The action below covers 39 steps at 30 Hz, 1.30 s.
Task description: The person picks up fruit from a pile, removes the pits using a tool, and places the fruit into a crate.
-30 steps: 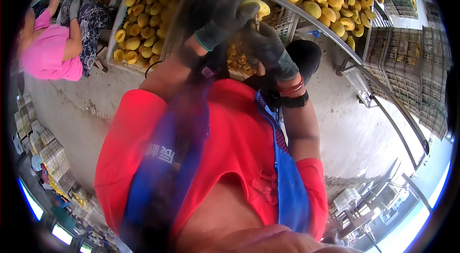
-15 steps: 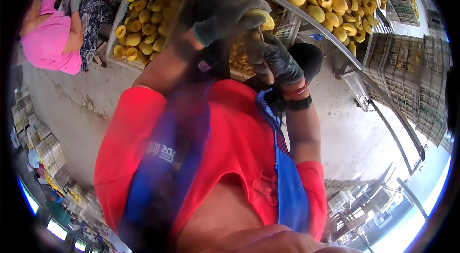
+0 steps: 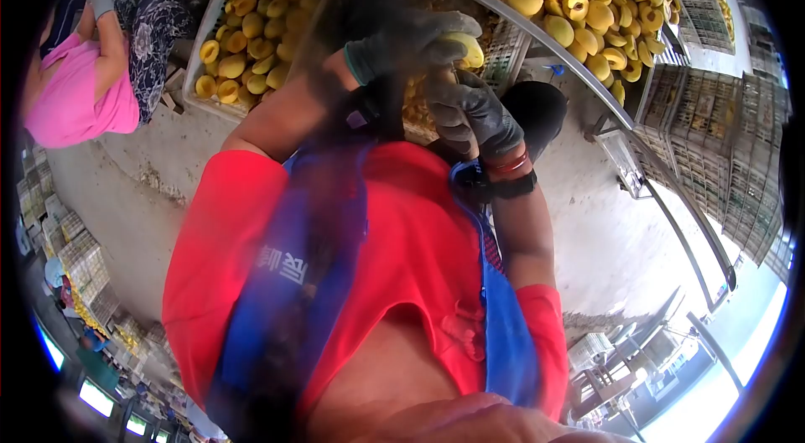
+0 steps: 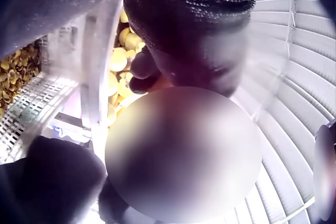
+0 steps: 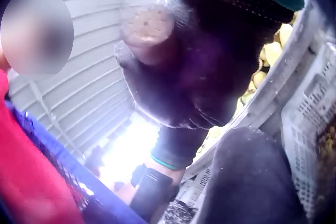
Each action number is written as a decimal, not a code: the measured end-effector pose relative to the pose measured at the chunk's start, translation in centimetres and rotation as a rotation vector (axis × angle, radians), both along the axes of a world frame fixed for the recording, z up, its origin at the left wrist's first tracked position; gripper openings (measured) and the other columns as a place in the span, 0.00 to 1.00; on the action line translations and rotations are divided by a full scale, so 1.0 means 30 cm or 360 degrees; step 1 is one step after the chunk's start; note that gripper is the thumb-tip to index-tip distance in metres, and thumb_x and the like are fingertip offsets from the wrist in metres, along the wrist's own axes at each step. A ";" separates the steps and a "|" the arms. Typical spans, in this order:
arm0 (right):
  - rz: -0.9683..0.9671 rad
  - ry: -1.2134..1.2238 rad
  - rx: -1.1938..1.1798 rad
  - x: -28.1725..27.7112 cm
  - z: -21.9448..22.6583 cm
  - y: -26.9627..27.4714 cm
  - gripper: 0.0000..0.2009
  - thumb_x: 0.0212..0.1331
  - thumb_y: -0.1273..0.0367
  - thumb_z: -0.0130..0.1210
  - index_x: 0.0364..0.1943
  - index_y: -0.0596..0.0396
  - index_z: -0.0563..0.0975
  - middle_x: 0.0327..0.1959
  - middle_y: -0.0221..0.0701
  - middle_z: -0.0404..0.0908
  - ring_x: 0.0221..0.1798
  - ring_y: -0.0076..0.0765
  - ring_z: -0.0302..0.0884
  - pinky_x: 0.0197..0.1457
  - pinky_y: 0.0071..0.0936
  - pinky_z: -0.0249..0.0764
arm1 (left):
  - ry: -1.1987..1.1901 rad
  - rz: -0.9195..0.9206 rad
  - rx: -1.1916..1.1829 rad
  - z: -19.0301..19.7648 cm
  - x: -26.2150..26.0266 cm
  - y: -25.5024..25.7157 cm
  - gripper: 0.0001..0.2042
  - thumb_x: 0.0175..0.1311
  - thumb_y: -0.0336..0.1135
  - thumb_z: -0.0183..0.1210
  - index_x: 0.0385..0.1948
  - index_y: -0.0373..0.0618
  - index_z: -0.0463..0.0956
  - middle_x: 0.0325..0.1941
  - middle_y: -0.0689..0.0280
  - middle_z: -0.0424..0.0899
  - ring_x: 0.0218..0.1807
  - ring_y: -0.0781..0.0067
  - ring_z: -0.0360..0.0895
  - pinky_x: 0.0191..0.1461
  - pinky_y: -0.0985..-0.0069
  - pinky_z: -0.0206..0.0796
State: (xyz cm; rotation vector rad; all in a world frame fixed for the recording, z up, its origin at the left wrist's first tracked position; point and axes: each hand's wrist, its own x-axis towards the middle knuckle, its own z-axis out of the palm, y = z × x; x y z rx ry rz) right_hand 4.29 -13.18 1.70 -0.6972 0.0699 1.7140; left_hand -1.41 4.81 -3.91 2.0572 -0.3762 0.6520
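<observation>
In the head view, the gloved left hand point(image 3: 407, 41) holds a yellow-green fruit point(image 3: 471, 50), with its fingers curled over the fruit's top. Just below, the gloved right hand point(image 3: 476, 112) grips a tool whose pale handle point(image 3: 472, 144) sticks out toward the body. The right fingers touch or nearly touch the fruit's underside, and the tool's working end is hidden. The right wrist view shows the round handle end point(image 5: 149, 27) close up against dark glove fabric. A dark textured glove point(image 4: 191, 35) fills the top of the left wrist view, where the fruit is not clearly visible.
A crate of fruit halves point(image 3: 256, 32) stands on the left, and a large heap of fruit point(image 3: 599, 11) lies behind a metal rail point(image 3: 579, 62). Below the hands is a crate with small pieces point(image 3: 417, 112). Someone in pink point(image 3: 80, 99) sits at far left; stacked crates point(image 3: 704, 120) stand right.
The right hand has moved slightly left, closer under the fruit, hiding the tool shaft seen before. The left hand has shifted a little down and right. The person in pink has changed arm position.
</observation>
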 end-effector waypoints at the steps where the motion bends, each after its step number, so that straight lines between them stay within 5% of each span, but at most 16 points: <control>1: -0.0017 -0.0056 0.0027 -0.006 0.016 0.000 0.03 0.59 0.73 0.50 0.36 0.52 0.69 0.17 0.20 0.62 0.12 0.16 0.55 0.13 0.15 0.50 | -0.0001 -0.0026 -0.0005 0.018 0.002 0.005 0.20 0.66 0.47 0.50 0.49 0.38 0.71 0.44 0.57 0.80 0.45 0.63 0.79 0.49 0.72 0.70; 5: -0.0093 -0.0460 0.0081 0.008 0.034 0.022 0.04 0.59 0.72 0.50 0.36 0.54 0.69 0.17 0.22 0.63 0.12 0.18 0.57 0.13 0.16 0.52 | 0.0274 0.0015 -0.0236 0.049 0.007 0.014 0.21 0.67 0.47 0.48 0.49 0.37 0.71 0.44 0.56 0.80 0.44 0.62 0.79 0.48 0.71 0.70; 7: -0.0097 -0.0683 0.0148 0.012 0.009 0.029 0.08 0.60 0.67 0.52 0.39 0.52 0.68 0.18 0.22 0.63 0.13 0.18 0.58 0.13 0.15 0.53 | 0.0169 0.0396 -0.0022 0.004 0.014 0.008 0.17 0.68 0.42 0.46 0.48 0.37 0.71 0.47 0.54 0.78 0.41 0.63 0.79 0.45 0.70 0.71; 9: -0.0117 -0.0788 0.0085 0.008 -0.020 0.030 0.08 0.60 0.66 0.52 0.38 0.52 0.68 0.18 0.23 0.63 0.14 0.18 0.59 0.13 0.16 0.54 | 0.0082 0.1048 0.0588 -0.040 0.000 0.023 0.16 0.68 0.39 0.45 0.47 0.37 0.71 0.47 0.54 0.77 0.39 0.63 0.78 0.44 0.69 0.71; 12: -0.0152 -0.0811 -0.0131 0.001 -0.048 0.030 0.06 0.60 0.68 0.51 0.33 0.52 0.68 0.18 0.22 0.64 0.15 0.18 0.61 0.14 0.17 0.57 | -0.0393 0.1154 0.0350 -0.128 0.004 0.132 0.16 0.68 0.36 0.44 0.51 0.37 0.68 0.46 0.55 0.76 0.37 0.67 0.78 0.42 0.71 0.71; 15: -0.0342 -0.0629 -0.0281 0.022 -0.145 0.029 0.05 0.61 0.67 0.50 0.32 0.52 0.68 0.17 0.21 0.65 0.14 0.18 0.61 0.14 0.18 0.58 | 0.0259 0.0870 -0.0947 0.010 -0.087 0.155 0.17 0.70 0.41 0.43 0.49 0.37 0.69 0.45 0.57 0.77 0.37 0.71 0.79 0.39 0.73 0.73; 16: -0.0251 -0.0997 -0.0538 0.019 -0.144 0.045 0.05 0.61 0.67 0.50 0.31 0.51 0.69 0.17 0.22 0.65 0.14 0.19 0.62 0.14 0.19 0.59 | 0.0404 0.0818 -0.1275 0.022 -0.111 0.182 0.18 0.70 0.43 0.43 0.50 0.38 0.68 0.46 0.58 0.77 0.37 0.72 0.79 0.39 0.74 0.73; 21: -0.0243 -0.1170 -0.0514 0.010 -0.218 0.040 0.03 0.60 0.69 0.49 0.30 0.50 0.70 0.13 0.22 0.64 0.11 0.20 0.60 0.11 0.18 0.56 | 0.0318 0.0938 -0.1677 -0.233 -0.225 0.446 0.23 0.69 0.52 0.42 0.52 0.41 0.67 0.53 0.60 0.72 0.40 0.74 0.77 0.39 0.76 0.72; 23: -0.0243 -0.1118 -0.0575 0.011 -0.233 0.040 0.03 0.60 0.70 0.50 0.31 0.50 0.70 0.13 0.22 0.64 0.11 0.20 0.60 0.12 0.18 0.56 | 0.0469 0.1476 -0.0874 -0.352 -0.287 0.537 0.23 0.69 0.50 0.43 0.55 0.41 0.66 0.57 0.60 0.71 0.55 0.68 0.71 0.54 0.73 0.66; 28: -0.0233 -0.1154 -0.0780 0.011 -0.337 0.043 0.01 0.58 0.72 0.50 0.31 0.50 0.70 0.14 0.21 0.65 0.13 0.18 0.60 0.13 0.18 0.55 | 0.1033 0.1784 -0.0837 -0.454 -0.325 0.743 0.25 0.68 0.48 0.44 0.60 0.40 0.62 0.64 0.56 0.66 0.65 0.64 0.61 0.68 0.71 0.49; 33: -0.0181 -0.1148 -0.1106 -0.013 -0.357 0.110 0.03 0.60 0.73 0.47 0.30 0.49 0.67 0.15 0.20 0.62 0.13 0.17 0.58 0.13 0.18 0.54 | 0.1037 0.1932 0.0101 -0.814 -0.224 1.095 0.27 0.63 0.51 0.46 0.57 0.41 0.65 0.63 0.53 0.66 0.63 0.55 0.63 0.66 0.65 0.53; 35: -0.0114 -0.1097 -0.1086 0.001 -0.386 0.103 0.04 0.61 0.73 0.45 0.30 0.48 0.66 0.15 0.20 0.61 0.13 0.17 0.58 0.12 0.19 0.55 | 0.1252 0.2007 0.0298 -0.844 -0.173 1.148 0.25 0.61 0.51 0.48 0.53 0.41 0.67 0.61 0.52 0.67 0.62 0.52 0.64 0.63 0.62 0.55; 37: -0.0083 -0.1169 -0.0959 0.015 -0.490 0.043 0.05 0.64 0.72 0.42 0.29 0.46 0.65 0.15 0.20 0.60 0.13 0.19 0.58 0.12 0.19 0.55 | 0.1519 0.2313 0.0225 -0.740 -0.074 1.104 0.17 0.60 0.45 0.50 0.40 0.40 0.75 0.54 0.52 0.73 0.59 0.51 0.66 0.57 0.62 0.60; 39: -0.0067 -0.1213 -0.0921 0.024 -0.517 0.026 0.05 0.64 0.71 0.41 0.29 0.46 0.65 0.16 0.20 0.61 0.13 0.20 0.59 0.12 0.20 0.55 | 0.1206 0.1997 0.0289 -0.932 -0.090 1.200 0.19 0.60 0.47 0.52 0.43 0.40 0.74 0.50 0.53 0.76 0.51 0.50 0.72 0.53 0.60 0.64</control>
